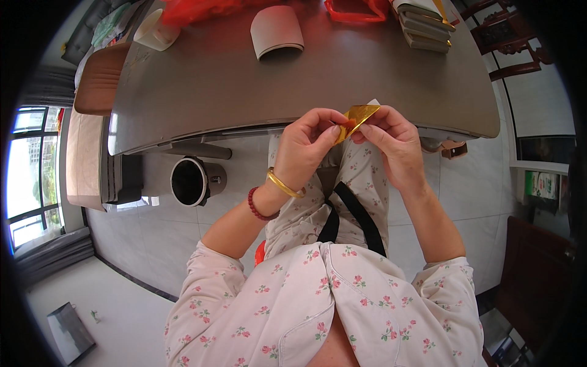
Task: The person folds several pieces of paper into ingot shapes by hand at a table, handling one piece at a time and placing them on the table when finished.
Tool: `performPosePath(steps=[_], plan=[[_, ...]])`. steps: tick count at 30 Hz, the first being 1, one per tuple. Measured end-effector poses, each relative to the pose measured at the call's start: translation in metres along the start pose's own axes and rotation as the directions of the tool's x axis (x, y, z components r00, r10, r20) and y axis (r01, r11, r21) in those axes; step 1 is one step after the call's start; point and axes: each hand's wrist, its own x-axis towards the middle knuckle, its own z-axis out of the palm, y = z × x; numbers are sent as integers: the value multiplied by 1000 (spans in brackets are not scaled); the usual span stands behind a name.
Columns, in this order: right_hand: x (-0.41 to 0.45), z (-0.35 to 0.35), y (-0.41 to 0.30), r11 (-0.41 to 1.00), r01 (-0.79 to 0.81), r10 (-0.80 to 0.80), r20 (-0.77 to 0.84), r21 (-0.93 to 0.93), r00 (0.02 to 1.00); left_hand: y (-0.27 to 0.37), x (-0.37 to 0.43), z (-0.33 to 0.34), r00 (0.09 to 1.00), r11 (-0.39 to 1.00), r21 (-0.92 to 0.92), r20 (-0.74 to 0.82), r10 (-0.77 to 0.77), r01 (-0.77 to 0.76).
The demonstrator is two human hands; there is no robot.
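Between my two hands is a piece of shiny gold foil paper (359, 114), creased into a slanted, folded shape, with a small white corner sticking out at its upper right. My left hand (312, 135) pinches its left end between thumb and fingers. On the other end, the thumb and curled fingers of my right hand (390, 133) grip the foil. Both hands are held just in front of the near edge of the grey-brown table (206, 91), above my lap. The fingers hide part of the foil.
Toward the table's far side are a curved stack of pale paper (277, 32), a white cup-like container (156, 31), red plastic bags (202, 11) and a pile of paper bundles (422, 27). A lined trash bin (189, 182) stands on the floor at left, near a brown chair (98, 82).
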Motion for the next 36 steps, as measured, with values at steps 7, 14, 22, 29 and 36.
performPosePath(steps=[7,14,22,29,36], plan=[[1,2,-8,997,-56,47,-148,-57,988,3,-2,-1,952,769,571,81,297,-288],[1,8,-13,212,345,-561,175,-914,809,2,6,6,841,380,825,194,505,-418],[-4,13,-14,148,321,-558,189,-935,808,-1,8,2,814,212,923,155,559,-322],[-5,13,-11,393,267,-543,12,-880,839,7,8,1,879,520,799,24,476,-303],[-3,15,-7,103,291,-573,183,-951,799,4,14,-2,691,187,898,160,705,-399]])
